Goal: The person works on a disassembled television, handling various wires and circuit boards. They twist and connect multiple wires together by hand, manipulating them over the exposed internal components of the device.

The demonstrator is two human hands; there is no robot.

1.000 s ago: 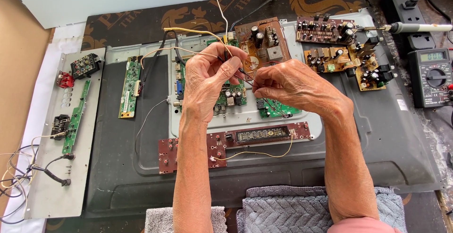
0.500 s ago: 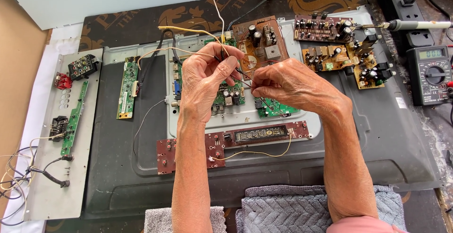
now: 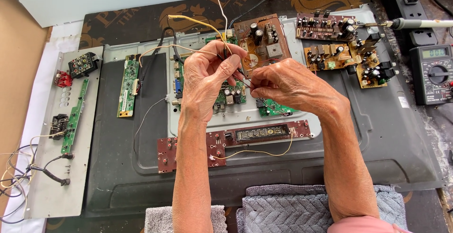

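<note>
My left hand (image 3: 207,79) and my right hand (image 3: 288,84) meet above the middle of a dark, opened flat-screen back panel (image 3: 118,167). Both pinch thin wires (image 3: 238,77) between fingertips; a yellow wire (image 3: 188,20) and a white wire (image 3: 219,2) run up from my left fingers. Under the hands lies a green main board (image 3: 273,106) on a silver plate (image 3: 245,117). A brown board with capacitors (image 3: 266,42) sits just behind the hands. A brown display board (image 3: 264,133) with a yellow wire lies in front of them.
Brown amplifier boards (image 3: 347,44) lie at the back right. A soldering iron (image 3: 415,24), a power strip (image 3: 410,6) and a multimeter (image 3: 434,72) are at far right. A narrow green board (image 3: 127,87) and a grey plate with connectors (image 3: 56,134) sit left. Grey towels (image 3: 292,209) lie in front.
Both hands stay together on the thin wires above the main board; my fingers have shifted slightly. The view has moved a little. Nothing else has moved.
</note>
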